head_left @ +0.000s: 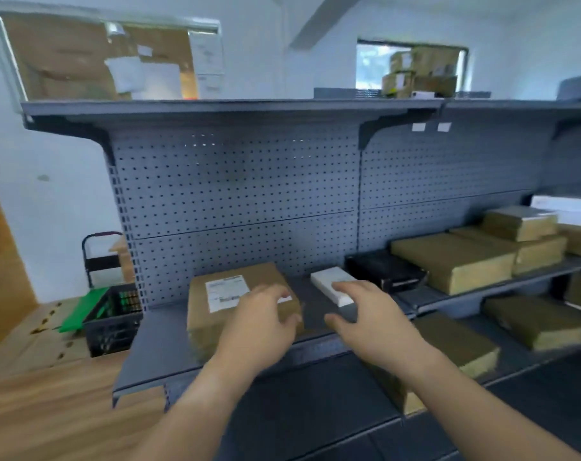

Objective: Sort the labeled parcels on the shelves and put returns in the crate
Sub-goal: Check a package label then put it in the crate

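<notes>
A brown cardboard parcel with a white shipping label lies on the grey metal shelf in front of me. My left hand rests on its right top edge, fingers spread, not closed around it. My right hand hovers open just right of the parcel, its fingertips over a small white box. A black box lies further right on the same shelf. A dark plastic crate stands on the floor to the left of the shelf unit.
Several brown parcels are stacked on the shelf to the right, with more on the lower shelf. Green sheets lean at the crate. A hand truck stands behind it. Boxes sit on the top shelf.
</notes>
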